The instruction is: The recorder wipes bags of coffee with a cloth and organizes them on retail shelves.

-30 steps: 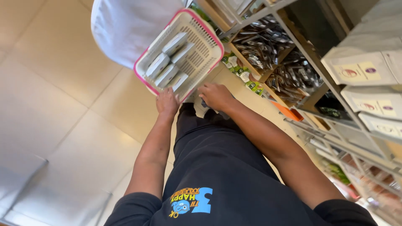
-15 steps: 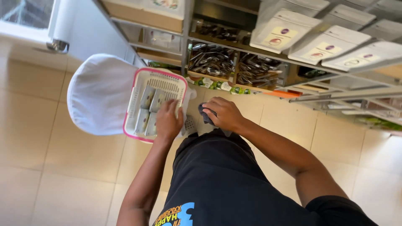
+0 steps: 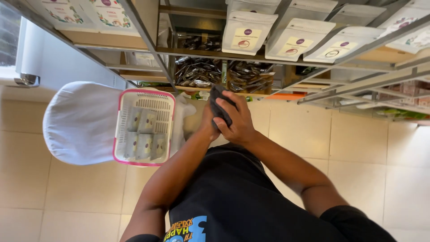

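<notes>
My right hand (image 3: 239, 123) is closed around a dark cloth (image 3: 218, 96), held up in front of a metal shelf rack. My left hand (image 3: 207, 121) sits just behind it, pressed against the same cloth and mostly hidden by the right hand. To the left, a pink-rimmed white plastic basket (image 3: 120, 134) rests on a white-covered seat (image 3: 76, 123). It holds several flat grey packets (image 3: 144, 145). Neither hand touches the basket.
The metal shelf rack (image 3: 148, 40) spans the top of the view, with white stand-up pouches (image 3: 246, 31) on upper shelves and dark shiny packets (image 3: 201, 71) lower down. The floor (image 3: 358, 148) is beige tile. A white wall and a window edge (image 3: 9, 40) lie far left.
My left hand has let go of the basket and joined the right hand at the dark cloth. Both hands have risen towards the shelves, and the basket now rests on the seat.
</notes>
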